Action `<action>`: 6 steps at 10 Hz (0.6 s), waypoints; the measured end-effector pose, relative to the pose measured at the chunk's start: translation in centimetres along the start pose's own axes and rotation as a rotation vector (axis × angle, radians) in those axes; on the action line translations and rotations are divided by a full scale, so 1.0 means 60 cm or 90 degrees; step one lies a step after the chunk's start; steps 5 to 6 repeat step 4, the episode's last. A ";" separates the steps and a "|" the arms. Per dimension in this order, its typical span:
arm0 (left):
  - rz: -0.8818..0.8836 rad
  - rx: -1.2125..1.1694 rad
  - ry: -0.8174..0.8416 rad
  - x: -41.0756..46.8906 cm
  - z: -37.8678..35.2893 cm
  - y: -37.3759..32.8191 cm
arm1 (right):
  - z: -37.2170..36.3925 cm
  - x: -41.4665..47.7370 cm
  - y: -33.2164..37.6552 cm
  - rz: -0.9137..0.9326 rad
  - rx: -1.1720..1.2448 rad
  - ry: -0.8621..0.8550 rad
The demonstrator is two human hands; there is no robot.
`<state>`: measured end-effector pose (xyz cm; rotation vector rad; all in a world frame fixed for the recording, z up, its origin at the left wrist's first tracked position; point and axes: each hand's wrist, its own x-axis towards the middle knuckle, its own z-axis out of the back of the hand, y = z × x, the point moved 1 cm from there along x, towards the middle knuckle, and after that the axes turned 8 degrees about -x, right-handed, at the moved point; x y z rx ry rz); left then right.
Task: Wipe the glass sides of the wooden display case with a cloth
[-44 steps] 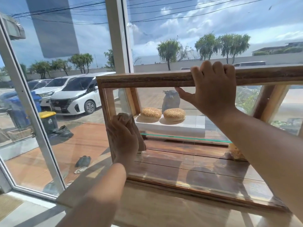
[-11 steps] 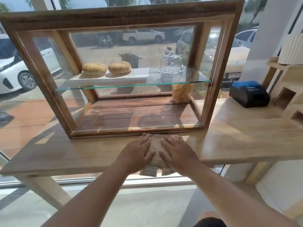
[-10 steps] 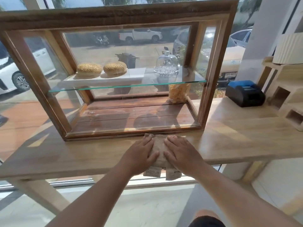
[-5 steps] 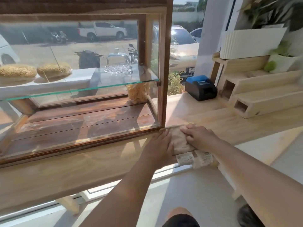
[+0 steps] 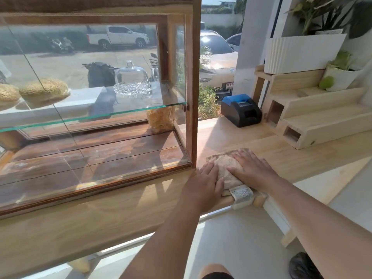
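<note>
The wooden display case (image 5: 193,81) with glass sides fills the left and centre of the head view, standing on a light wooden counter (image 5: 302,156). A folded beige cloth (image 5: 223,164) with a white label lies flat on the counter just right of the case's front right corner. My left hand (image 5: 203,184) presses flat on the cloth's left edge, fingers together. My right hand (image 5: 251,168) lies flat on its right part. Neither hand touches the glass.
Inside the case sit two sesame buns (image 5: 43,90), a glass dome dish (image 5: 131,81) on the glass shelf and a bag of snacks (image 5: 160,120) below. A black and blue receipt printer (image 5: 240,109), stepped wooden risers (image 5: 322,121) and white planters (image 5: 302,53) stand to the right.
Both hands have slid the cloth along the counter from the case's front middle to just past its right corner. My view has turned right with them.
</note>
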<state>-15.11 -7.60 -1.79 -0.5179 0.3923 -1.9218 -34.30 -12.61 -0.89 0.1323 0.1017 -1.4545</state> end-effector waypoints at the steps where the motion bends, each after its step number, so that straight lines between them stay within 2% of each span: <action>1: -0.006 -0.015 -0.005 -0.028 0.023 0.005 | 0.005 0.000 0.001 0.000 -0.012 0.018; 2: 0.001 0.058 0.036 -0.075 0.059 0.032 | 0.013 -0.001 0.019 -0.032 -0.024 0.036; 3: 0.022 0.099 0.014 -0.122 0.095 0.078 | 0.028 -0.016 0.081 -0.021 0.024 -0.049; 4: 0.052 0.128 -0.001 -0.172 0.120 0.120 | 0.026 -0.039 0.157 0.060 0.039 -0.142; 6: 0.052 0.128 -0.001 -0.172 0.120 0.120 | 0.026 -0.039 0.157 0.060 0.039 -0.142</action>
